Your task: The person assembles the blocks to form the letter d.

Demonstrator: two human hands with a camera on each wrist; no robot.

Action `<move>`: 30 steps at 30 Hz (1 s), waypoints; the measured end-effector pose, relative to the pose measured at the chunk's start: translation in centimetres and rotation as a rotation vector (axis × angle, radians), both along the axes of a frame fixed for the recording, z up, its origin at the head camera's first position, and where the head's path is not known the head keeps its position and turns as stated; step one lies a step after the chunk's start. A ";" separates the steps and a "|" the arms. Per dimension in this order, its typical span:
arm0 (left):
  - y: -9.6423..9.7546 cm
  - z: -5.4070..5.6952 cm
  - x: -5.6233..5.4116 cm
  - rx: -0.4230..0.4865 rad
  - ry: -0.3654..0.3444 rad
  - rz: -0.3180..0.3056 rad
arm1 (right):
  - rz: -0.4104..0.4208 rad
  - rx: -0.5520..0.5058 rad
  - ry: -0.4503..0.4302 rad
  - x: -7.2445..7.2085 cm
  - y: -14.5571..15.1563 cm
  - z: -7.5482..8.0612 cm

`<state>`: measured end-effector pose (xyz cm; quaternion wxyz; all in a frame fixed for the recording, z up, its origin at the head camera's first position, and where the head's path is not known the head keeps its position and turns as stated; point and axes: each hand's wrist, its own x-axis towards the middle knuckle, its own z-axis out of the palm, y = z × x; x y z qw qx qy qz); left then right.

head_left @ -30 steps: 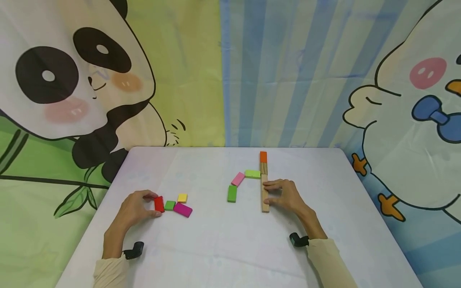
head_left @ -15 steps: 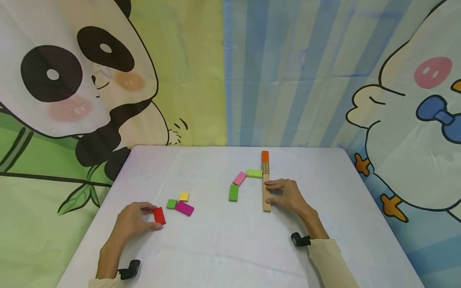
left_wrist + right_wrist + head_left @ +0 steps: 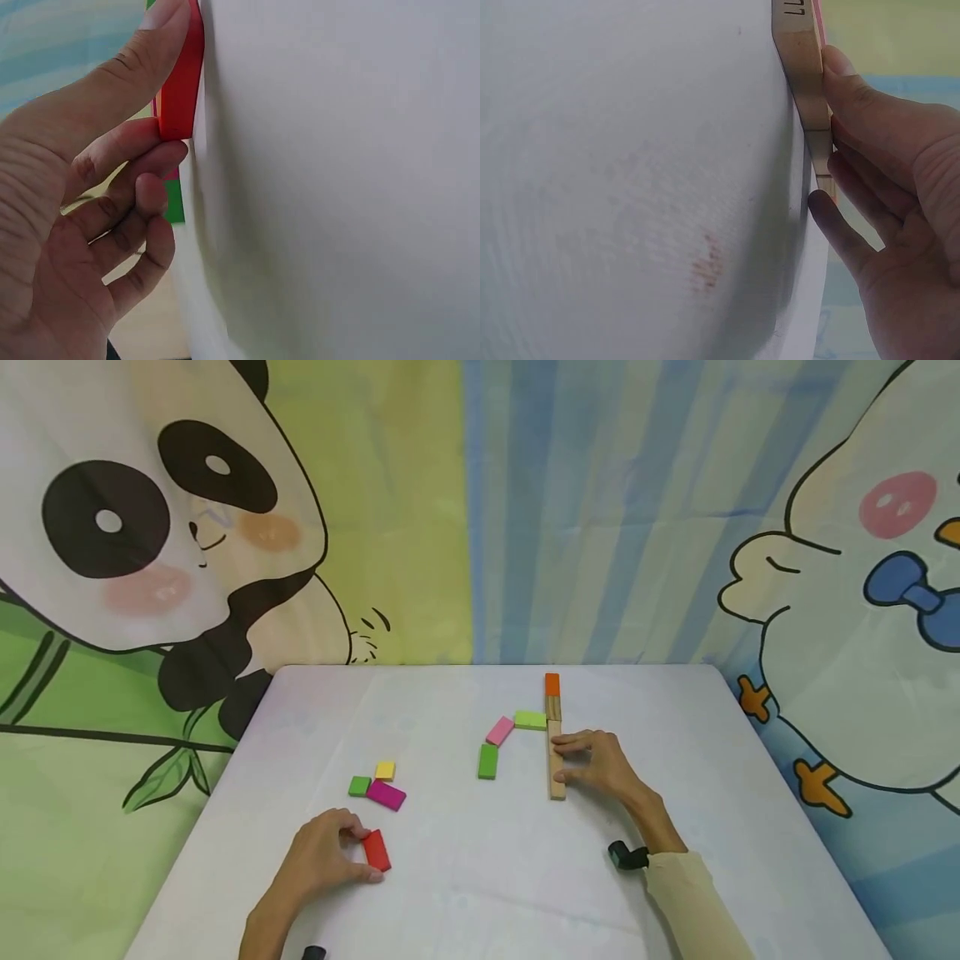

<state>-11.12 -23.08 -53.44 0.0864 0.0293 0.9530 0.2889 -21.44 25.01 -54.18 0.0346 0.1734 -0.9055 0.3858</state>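
The left hand (image 3: pixel 326 852) pinches the red block (image 3: pixel 377 851) between thumb and fingers, on the near left of the worktop (image 3: pixel 480 893). The right hand (image 3: pixel 600 768), its fingers loosely bent and gripping nothing, touches the right edge of the long wooden block (image 3: pixel 556 781), right of centre. Beyond this lie the short wooden block (image 3: pixel 552 708) and the orange block (image 3: pixel 552 684). To its left curve the lime block (image 3: pixel 530 721), pink block (image 3: pixel 500 731) and tall green block (image 3: pixel 487 762). Just beyond the red block sit the small green block (image 3: pixel 359 787), magenta block (image 3: pixel 386 795) and yellow block (image 3: pixel 385 770).
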 end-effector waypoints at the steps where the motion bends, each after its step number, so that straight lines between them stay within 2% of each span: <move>1: 0.5 0.0 0.4 0.011 -0.001 -0.003 | 0.002 0.003 -0.011 0.0 -0.1 -0.1; 4: 1.9 -0.3 1.2 0.031 0.011 -0.028 | 0.004 0.026 -0.029 0.2 -0.2 -0.4; 6: 2.8 -0.5 1.4 0.033 0.039 -0.063 | 0.000 0.032 -0.029 0.2 -0.3 -0.4; 12: 5.6 -1.0 0.6 0.020 0.146 -0.164 | -0.007 0.032 -0.006 0.2 -0.2 0.0; 23: 10.4 -1.4 -1.0 -0.007 0.282 -0.181 | -0.018 0.025 -0.001 -0.4 0.0 0.4; 26: 11.2 -1.7 -1.2 -0.006 0.294 -0.171 | -0.017 0.022 -0.001 -0.2 0.0 0.3; 30: 12.2 -2.0 -1.3 0.016 0.274 -0.154 | -0.034 0.030 -0.041 0.1 0.0 0.1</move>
